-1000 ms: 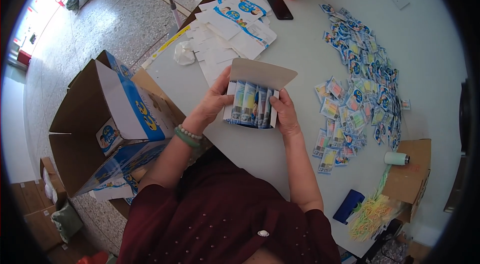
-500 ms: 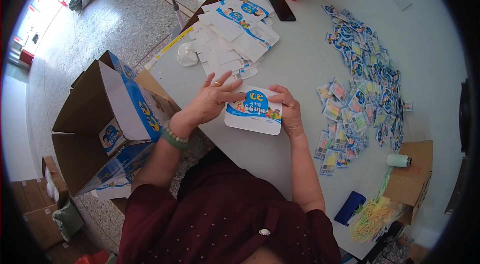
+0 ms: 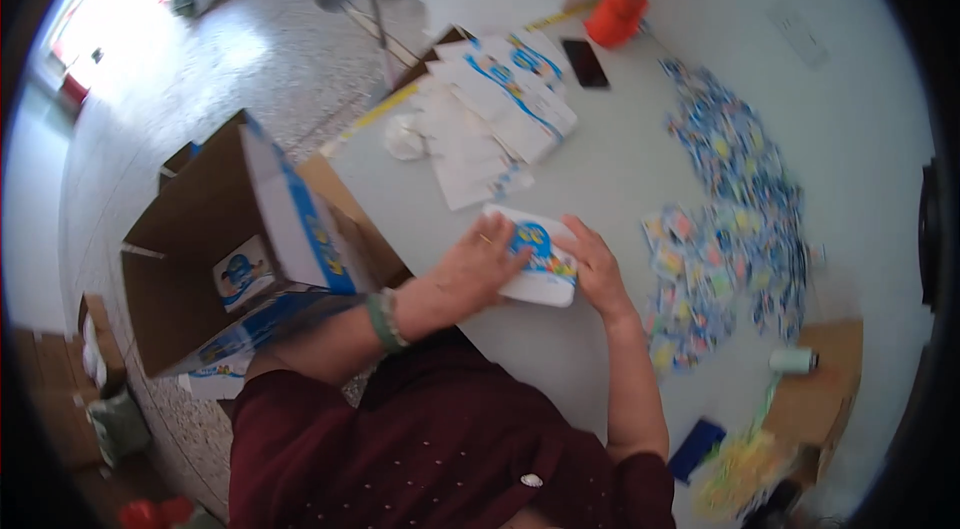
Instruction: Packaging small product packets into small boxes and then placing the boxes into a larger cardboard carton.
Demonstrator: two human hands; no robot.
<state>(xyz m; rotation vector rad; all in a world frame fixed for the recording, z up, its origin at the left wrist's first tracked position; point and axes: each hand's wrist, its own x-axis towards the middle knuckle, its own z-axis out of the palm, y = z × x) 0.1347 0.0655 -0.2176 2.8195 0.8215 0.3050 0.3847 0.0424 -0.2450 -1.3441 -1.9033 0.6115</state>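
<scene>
A small flat white carton (image 3: 545, 287) with a blue printed front is held over the near part of the table. My left hand (image 3: 468, 271), with a ring on one finger and bangles at the wrist, lies over the carton's left edge, gripping it. At the opposite edge my right hand (image 3: 598, 274) grips the upper right corner, thumb and fingers closed about it. Motion blurs the fingertips. Just beyond the hands lies a stack of flat carton blanks (image 3: 500, 94), white with blue print.
On the right spreads a heap of small blue sachets (image 3: 735, 169). A big open cardboard box (image 3: 190, 259) stands at the left, a similar carton inside. A phone (image 3: 585, 64), orange-red wrapped object (image 3: 617, 17), white crumpled lump (image 3: 405, 137), blue tape dispenser (image 3: 697, 449) and thread spool (image 3: 794, 361) lie about.
The view has shifted, so the scene sits lower and blurrier. My left hand has moved from lightly touching the carton's face with spread fingers to lying over its left edge. The carton is more tilted.
</scene>
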